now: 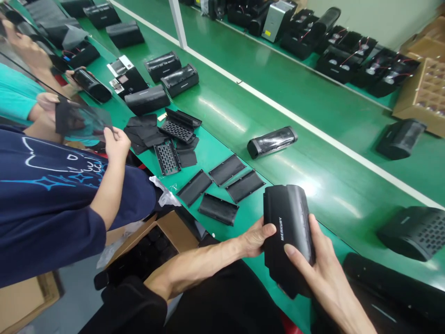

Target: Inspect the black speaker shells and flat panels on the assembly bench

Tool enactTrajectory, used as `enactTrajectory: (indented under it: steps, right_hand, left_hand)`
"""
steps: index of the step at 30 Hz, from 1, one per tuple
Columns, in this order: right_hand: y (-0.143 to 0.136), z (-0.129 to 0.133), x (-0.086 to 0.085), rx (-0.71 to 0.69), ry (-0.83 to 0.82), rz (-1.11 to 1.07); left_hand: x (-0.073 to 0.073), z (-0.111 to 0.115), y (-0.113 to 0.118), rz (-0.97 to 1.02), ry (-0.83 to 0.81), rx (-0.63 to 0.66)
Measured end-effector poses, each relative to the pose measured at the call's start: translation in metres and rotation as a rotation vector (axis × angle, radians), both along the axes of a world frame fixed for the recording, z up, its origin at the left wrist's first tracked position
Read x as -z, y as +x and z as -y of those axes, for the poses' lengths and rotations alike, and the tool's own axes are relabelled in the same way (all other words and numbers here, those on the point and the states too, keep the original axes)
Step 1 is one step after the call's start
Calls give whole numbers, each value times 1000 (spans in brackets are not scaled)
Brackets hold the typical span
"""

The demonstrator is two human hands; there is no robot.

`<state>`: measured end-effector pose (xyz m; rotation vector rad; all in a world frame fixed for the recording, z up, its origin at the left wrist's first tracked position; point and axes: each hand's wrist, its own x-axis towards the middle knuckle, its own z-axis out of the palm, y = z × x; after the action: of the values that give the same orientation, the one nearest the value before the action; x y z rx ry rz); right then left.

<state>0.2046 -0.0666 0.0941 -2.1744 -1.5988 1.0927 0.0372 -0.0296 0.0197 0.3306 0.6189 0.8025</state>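
Observation:
Both my hands hold a black speaker housing (287, 213) marked MERKURY, tilted over the green bench. My left hand (257, 235) is closed on its left edge, thumb on the front beside the lettering. Round the lower right side wraps my right hand (318, 262), its thumb lying across the front. The fingers behind the housing are partly hidden. Left of it, several flat black panels (218, 208) lie on the green mat. Beyond them are perforated black grilles (167, 157) and a pile of dark sheets (146, 132).
To my left a co-worker (52, 199) holds a dark translucent sheet (83, 121). An open carton (174, 232) with black parts stands below the bench edge. Black housings, one a glossy wrapped unit (273, 141), stand along the green belt (222, 111). A white post (178, 23) rises behind.

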Motion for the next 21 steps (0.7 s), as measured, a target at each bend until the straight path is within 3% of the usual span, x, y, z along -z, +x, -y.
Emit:
enactTrajectory:
  steps: [2,5,9,12,16,18,21]
  right_hand:
    - [0,-5,1,-1,-39,-3]
    - [5,-14,5,6,-37,-59]
    - [11,-5,10,34,-19,-250]
    - [-8,20,20,209,141,-275]
    - [-42,41,43,477,423,-113]
    - [-41,44,48,552,452,-98]
    - [-16,55,44,533,362,-179]
  left_hand:
    - [-1,2,0,-54,-23,42]
    - [0,0,0,25,-6,67]
    - [1,-7,3,42,-68,-42]
    - [2,-10,11,-19,-119,-179]
    - [7,-5,21,-82,-112,-289]
    - [11,-6,13,-112,-122,-221]
    - [11,-25,-22,-205,-65,-64]
